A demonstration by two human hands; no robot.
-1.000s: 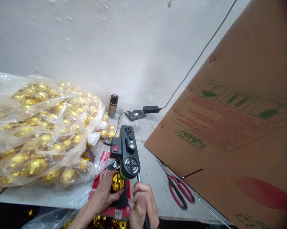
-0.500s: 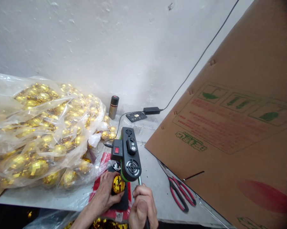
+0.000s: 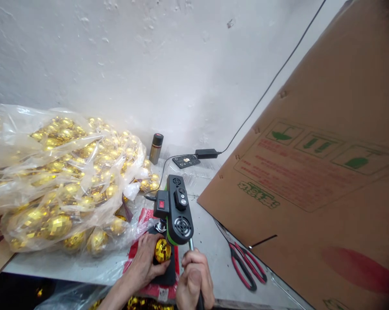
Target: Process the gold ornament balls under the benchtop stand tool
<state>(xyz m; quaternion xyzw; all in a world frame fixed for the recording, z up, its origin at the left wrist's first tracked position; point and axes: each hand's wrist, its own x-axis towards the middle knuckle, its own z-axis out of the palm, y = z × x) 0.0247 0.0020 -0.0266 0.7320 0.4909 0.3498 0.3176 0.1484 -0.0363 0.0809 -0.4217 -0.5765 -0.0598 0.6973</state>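
Note:
My left hand (image 3: 146, 257) is closed around the left side of a gold mirror ball (image 3: 163, 250), thumb in front and fingers behind. The ball sits on the black base (image 3: 168, 277) of a small bench drill press, under the machine's black and green head (image 3: 178, 211). My right hand (image 3: 194, 280) is wrapped round the press's lever (image 3: 191, 244), a metal rod with a dark grip that shows below the fist. A red rocker switch (image 3: 161, 204) is on the side of the head. The drill tip is hidden behind the head.
A clear plastic bag (image 3: 68, 181) of gold balls fills the left. A spray can (image 3: 156, 148), a phone-like dark slab (image 3: 186, 161) and a power adapter (image 3: 206, 153) stand near the wall. Red-handled scissors (image 3: 247, 265) lie before a large cardboard box (image 3: 304, 172) on the right.
The whole view has shifted slightly, with things appearing a little lower and to the right. Both hands keep the same grips on the ball and the lever.

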